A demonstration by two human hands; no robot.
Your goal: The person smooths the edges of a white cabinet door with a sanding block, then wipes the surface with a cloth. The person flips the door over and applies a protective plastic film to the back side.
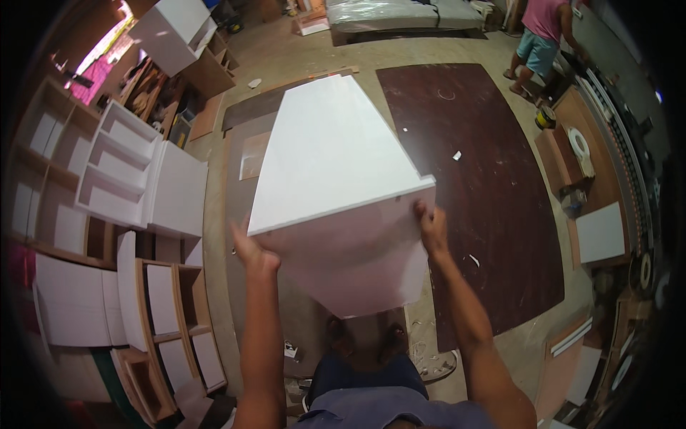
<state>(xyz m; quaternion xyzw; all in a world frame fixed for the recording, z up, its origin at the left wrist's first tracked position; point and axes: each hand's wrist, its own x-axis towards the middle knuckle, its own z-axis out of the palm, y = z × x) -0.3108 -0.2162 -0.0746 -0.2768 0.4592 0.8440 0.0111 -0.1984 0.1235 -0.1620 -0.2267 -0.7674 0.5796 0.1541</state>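
The step in hand looks to be steadying or shifting a large white box [329, 150], which sits mid-view between the person's 2 hands, its pale top face running away from the body and its shaded near face turned toward the waist; whether its far end rests on anything, I cannot tell. A next move would call for matched support on both sides, I judge, since the piece is wide and could twist if 1 corner slipped. The right hand [433, 230] is mostly closed about the near right edge, its thumb pressed on the shaded face just below the small lip at the corner, its other fingers largely hidden around the side. The left hand [256, 250] is more loosely open, fingers extended along the left side by the near corner and somewhat blurred; how much weight it bears does not show. Beyond the box, a grey-brown board [239, 200] lies on the floor to its left, and a large maroon board [471, 214] lies to its right with a white scrap [456, 155] on it. Farther left stands a white shelf unit [118, 154]; at the right a white panel [601, 234] lies near the wall, and a co-worker [547, 28] in a pink top stands in the far right corner.
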